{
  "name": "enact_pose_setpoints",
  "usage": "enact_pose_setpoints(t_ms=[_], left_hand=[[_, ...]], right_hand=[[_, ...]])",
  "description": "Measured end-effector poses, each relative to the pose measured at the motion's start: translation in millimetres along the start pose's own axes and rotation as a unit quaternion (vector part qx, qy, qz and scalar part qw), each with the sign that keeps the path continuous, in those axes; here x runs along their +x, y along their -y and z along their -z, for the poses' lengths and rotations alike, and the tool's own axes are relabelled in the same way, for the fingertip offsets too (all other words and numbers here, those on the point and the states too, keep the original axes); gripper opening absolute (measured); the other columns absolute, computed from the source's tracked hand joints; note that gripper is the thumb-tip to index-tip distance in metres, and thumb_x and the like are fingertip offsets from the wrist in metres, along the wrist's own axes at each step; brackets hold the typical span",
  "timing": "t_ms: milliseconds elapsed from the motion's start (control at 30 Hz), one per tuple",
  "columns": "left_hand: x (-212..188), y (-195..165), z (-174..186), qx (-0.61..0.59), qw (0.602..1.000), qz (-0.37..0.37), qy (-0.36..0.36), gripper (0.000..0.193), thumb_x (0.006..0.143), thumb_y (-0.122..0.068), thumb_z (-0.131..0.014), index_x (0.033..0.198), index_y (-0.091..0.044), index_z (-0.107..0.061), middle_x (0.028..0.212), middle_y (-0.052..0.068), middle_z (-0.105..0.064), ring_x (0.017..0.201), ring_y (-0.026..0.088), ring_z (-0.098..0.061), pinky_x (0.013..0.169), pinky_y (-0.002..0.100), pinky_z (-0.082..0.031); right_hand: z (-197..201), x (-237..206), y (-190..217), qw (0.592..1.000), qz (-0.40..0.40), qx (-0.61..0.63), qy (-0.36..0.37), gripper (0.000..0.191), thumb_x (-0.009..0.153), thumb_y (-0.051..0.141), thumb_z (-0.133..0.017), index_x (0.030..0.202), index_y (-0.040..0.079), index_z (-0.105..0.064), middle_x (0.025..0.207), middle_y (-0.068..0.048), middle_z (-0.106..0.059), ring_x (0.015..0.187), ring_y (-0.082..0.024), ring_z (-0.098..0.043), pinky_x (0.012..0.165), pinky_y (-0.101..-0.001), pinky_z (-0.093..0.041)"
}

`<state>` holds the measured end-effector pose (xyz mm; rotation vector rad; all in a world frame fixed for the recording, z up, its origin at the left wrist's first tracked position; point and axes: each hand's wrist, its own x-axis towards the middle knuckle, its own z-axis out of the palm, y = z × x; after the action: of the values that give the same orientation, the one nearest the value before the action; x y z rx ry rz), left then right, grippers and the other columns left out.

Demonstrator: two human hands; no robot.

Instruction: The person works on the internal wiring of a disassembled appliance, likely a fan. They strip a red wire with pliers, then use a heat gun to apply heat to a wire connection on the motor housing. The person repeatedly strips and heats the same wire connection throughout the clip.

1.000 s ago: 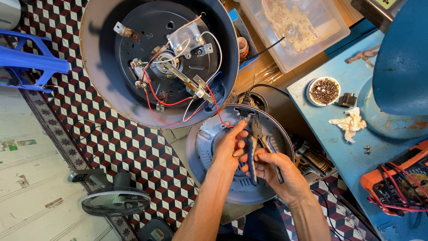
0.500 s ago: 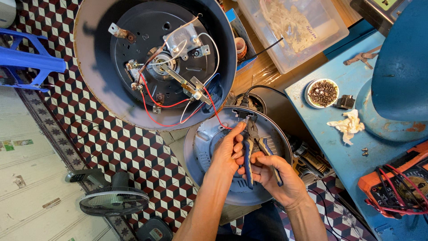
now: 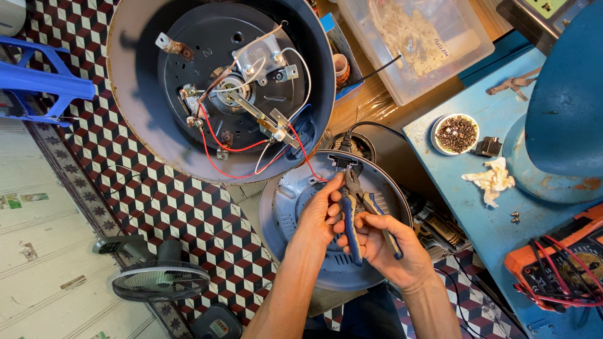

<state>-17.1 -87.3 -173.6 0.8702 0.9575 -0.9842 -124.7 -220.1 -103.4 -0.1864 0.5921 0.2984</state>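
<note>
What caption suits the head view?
Both hands grip blue-handled pliers over a grey base plate beside an opened cooker.

One head-worn camera looks steeply down, close over the hands.

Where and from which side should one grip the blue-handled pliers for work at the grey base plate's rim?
Probably by the two blue handles, from the near side: they splay toward the person, and the jaws point away at the grey base plate. The right hand holds them so.
</note>
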Motion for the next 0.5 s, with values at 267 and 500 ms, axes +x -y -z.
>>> enact_pose_setpoints(t_ms=[267, 500], left_hand=[[5, -3, 8, -0.026, 0.997, 0.023, 0.064, 0.032, 0.09, -0.037, -0.078, 0.081, -0.014, -0.058, 0.055, -0.006, -0.045, 0.036, 0.006, -0.037, 0.031, 0.022, -0.022], [0, -7, 3, -0.041, 0.998, 0.025, 0.035, 0.026, 0.086, -0.031, -0.08, 0.1, -0.012, -0.068, 0.064, -0.007, -0.052, 0.037, 0.002, -0.036, 0.03, 0.019, -0.018]], right_hand=[[1, 4, -9, 0.998, 0.013, 0.055, 0.004, 0.037, 0.098, 0.022, -0.053, 0.109, -0.011, -0.064, 0.109, -0.031, -0.07, 0.09, -0.034, -0.071, 0.083, -0.042, -0.058], [9, 0, -7, 0.992, -0.018, 0.123, -0.004, 0.034, 0.1, 0.022, -0.052, 0.11, -0.01, -0.061, 0.103, -0.028, -0.07, 0.084, -0.032, -0.071, 0.075, -0.0396, -0.061]])
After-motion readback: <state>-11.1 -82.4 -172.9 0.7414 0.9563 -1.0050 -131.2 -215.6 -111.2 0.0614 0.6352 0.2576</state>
